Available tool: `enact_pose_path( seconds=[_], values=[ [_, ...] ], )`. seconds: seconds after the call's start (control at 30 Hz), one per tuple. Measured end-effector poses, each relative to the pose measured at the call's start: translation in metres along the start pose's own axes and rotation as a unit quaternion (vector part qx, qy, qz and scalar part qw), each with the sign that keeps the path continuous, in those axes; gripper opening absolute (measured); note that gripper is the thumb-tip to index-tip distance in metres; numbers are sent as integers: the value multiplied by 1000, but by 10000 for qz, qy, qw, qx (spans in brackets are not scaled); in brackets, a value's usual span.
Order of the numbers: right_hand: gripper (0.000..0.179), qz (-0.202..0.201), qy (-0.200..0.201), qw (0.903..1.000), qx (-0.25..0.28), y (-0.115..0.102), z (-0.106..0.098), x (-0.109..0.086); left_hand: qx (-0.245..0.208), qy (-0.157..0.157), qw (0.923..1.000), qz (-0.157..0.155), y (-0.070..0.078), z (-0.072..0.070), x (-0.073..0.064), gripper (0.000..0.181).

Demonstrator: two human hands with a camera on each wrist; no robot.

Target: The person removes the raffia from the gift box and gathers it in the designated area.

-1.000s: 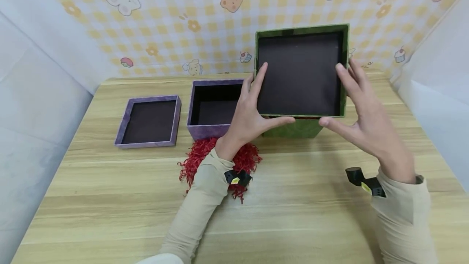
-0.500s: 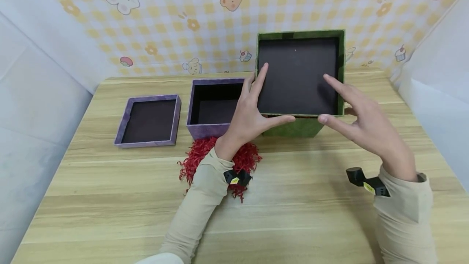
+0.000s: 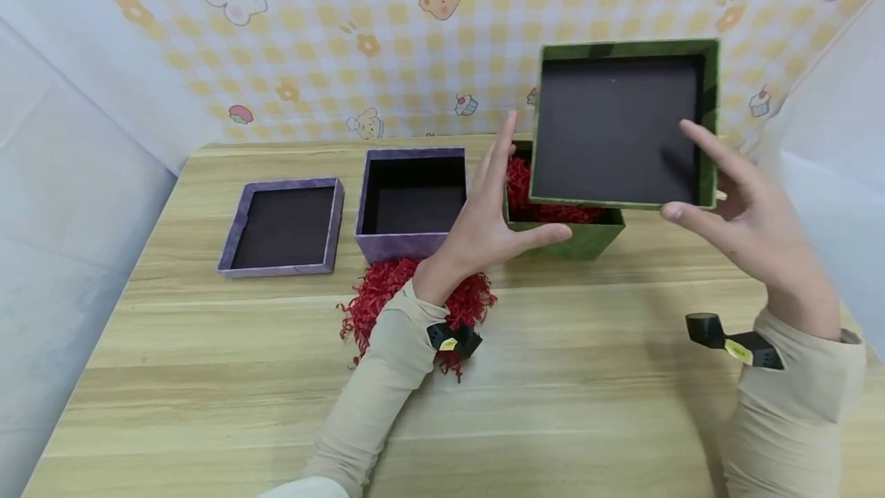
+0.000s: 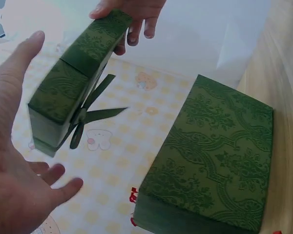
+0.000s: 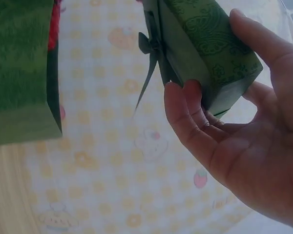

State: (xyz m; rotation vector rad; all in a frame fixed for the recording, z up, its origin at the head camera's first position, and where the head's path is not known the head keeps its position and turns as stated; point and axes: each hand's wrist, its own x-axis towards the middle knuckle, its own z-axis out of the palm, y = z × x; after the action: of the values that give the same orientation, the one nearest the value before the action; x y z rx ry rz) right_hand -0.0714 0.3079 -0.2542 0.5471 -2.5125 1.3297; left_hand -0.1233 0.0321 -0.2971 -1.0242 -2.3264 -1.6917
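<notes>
My right hand (image 3: 760, 233) grips a green box lid (image 3: 615, 129) by its right corner, thumb on the near rim and a finger inside. The lid's dark inner side faces me; a green ribbon bow (image 4: 83, 114) hangs on its outer face in the left wrist view. Below and behind it stands the green box (image 3: 574, 240), holding red shredded paper (image 3: 518, 183). My left hand (image 3: 480, 225) is apart from the lid, fingers spread, beside the green box's left edge. The right wrist view shows the right hand (image 5: 263, 117) pinching the lid's corner.
A purple box (image 3: 401, 247) with a dark interior stands left of the green one. Farther left lies a purple lid (image 3: 328, 248), inside up. A heap of red shredded paper (image 3: 373, 290) lies before the purple box, partly under my left forearm. A patterned cloth (image 3: 311, 44) hangs behind.
The green lid has moved right with my right hand and left my left hand's hold. The red paper in the green box has come into sight. The left hand has barely moved.
</notes>
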Motion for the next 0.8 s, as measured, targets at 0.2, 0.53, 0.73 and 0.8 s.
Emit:
enact_pose_path(
  seconds=[0.2,0.53,0.73,0.8],
  values=[
    [74,552,345,9955,-684,14,-21,-5,782,-297,9961,-289,-12,11,1,116],
    [70,1343,588,9851,-903,42,-50,-16,2001,-763,9745,-662,-32,29,-2,121],
    [70,1619,541,9827,-713,55,-58,-22,1957,-971,9678,-1252,-40,36,-6,114],
    [69,1733,519,9811,-693,61,-61,-24,1840,-906,9691,-1368,-42,37,-7,110]
  ],
)
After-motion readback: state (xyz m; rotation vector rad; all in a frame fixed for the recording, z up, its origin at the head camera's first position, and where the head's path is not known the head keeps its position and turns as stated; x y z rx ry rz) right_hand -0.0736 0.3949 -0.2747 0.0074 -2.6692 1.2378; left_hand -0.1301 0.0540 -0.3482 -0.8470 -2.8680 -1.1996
